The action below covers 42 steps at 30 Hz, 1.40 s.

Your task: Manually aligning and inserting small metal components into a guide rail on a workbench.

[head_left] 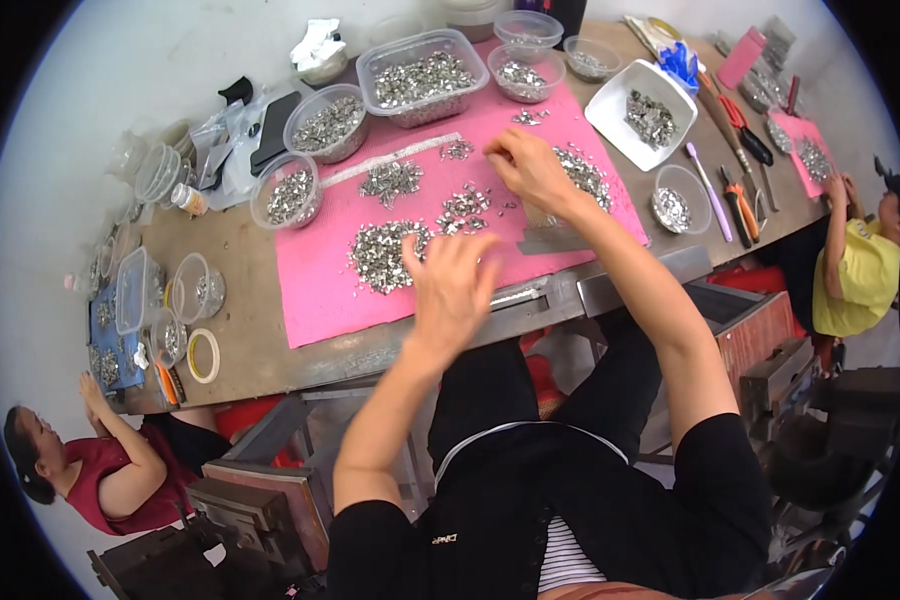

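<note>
A broad heap of small, shiny, silver-coloured metal pieces (pixel 385 258) lay on a flat, bright pink mat (pixel 320 290), near its front edge. The left hand (pixel 450 285) was at the heap's right side, loosely open, its thumb apart from the motion-blurred fingers; whether those fingers had hold of a piece could not be told. The right hand (pixel 532 172) was farther back over the mat, its fingers bent and drawn together; whether they pinched anything could not be told. A smaller silvery cluster (pixel 463 208) lay between the hands, and a second heap of silvery pieces (pixel 585 178) lay right of the right hand. Behind stood a rectangular clear plastic tub (pixel 440 112) filled with similar pieces; to the right stood a square white bowl (pixel 615 105), partly filled. Farther right lay orange-and-black-handled pliers (pixel 740 210). Beyond the table's ends sat a person in a yellow top (pixel 860 285) on the right and another in a dark red top (pixel 115 495) on the left.
</note>
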Tool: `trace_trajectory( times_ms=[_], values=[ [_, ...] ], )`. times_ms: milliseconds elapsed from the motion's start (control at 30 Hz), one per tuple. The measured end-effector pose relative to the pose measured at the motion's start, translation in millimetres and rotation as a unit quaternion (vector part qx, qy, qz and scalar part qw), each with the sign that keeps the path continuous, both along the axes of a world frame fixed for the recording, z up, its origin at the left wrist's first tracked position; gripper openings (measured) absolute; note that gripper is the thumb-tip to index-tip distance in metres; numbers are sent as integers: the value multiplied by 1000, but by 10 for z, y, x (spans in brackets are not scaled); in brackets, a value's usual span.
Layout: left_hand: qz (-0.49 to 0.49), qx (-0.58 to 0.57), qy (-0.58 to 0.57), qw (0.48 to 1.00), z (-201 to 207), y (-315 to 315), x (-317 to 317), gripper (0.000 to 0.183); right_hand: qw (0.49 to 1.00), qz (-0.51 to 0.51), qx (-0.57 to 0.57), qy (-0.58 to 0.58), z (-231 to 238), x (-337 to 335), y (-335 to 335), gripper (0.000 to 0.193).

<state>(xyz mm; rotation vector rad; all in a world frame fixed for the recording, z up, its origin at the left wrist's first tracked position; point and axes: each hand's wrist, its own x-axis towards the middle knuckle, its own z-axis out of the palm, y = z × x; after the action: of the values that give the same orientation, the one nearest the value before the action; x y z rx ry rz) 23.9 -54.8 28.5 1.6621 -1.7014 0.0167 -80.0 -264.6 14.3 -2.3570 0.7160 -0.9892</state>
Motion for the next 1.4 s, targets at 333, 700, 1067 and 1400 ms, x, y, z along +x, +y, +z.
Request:
trace_trajectory(
  times_ms=[333, 700, 1067, 1400],
  values=[
    [102, 19, -74, 992, -299, -1346, 976, 16, 991, -54, -82, 90, -213, 358, -220, 18],
    [145, -12, -142, 979, -394, -1352, 1067, 15, 984, 56, 53, 158, 147, -647, 814, 18],
    [79, -55, -114, 989, -375, -1228, 981, 9, 993, 65, 32, 89, 16, -808, 888, 9],
    [-134, 79, 152, 976, -33, 39, -32, 8, 993, 69, 8, 98, -37, -765, 868, 9]
  ],
)
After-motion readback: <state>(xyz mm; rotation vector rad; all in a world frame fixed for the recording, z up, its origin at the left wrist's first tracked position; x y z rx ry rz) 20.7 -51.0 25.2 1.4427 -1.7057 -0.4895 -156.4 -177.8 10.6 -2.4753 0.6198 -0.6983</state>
